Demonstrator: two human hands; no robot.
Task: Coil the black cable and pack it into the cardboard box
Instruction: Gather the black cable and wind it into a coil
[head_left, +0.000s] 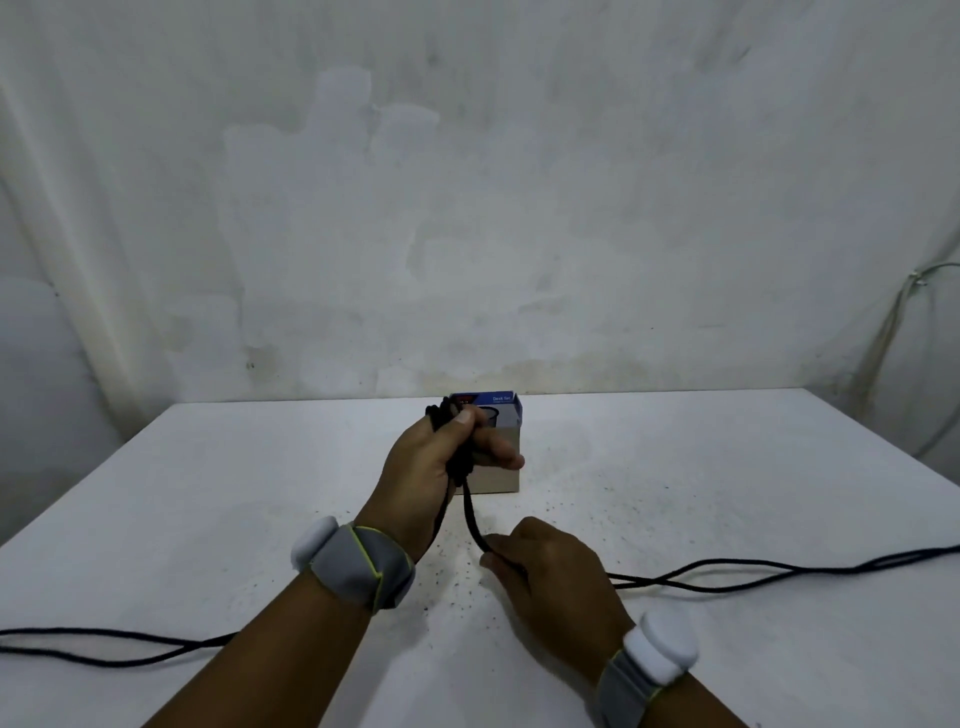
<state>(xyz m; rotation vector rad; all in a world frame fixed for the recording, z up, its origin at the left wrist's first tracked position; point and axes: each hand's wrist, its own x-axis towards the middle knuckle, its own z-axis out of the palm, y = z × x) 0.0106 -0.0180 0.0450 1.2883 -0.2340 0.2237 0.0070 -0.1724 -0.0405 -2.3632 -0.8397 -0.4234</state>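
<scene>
My left hand (436, 467) is raised in front of the cardboard box (498, 475) and grips a bunch of black cable (471, 512) loops in its fist. From the fist a doubled strand drops to my right hand (550, 577), which pinches it just above the table. Loose cable runs off to the right edge (779, 571) and off to the left edge (104, 647). The box stands at the far middle of the table, with a blue printed flap (501, 402) up behind it. My left hand hides the box's left part.
The white table (727, 467) carries dark specks around the hands. A stained pale wall (467, 208) rises behind it. A thin light wire (904, 322) hangs on the wall at the right. Both wrists wear grey bands with white pods.
</scene>
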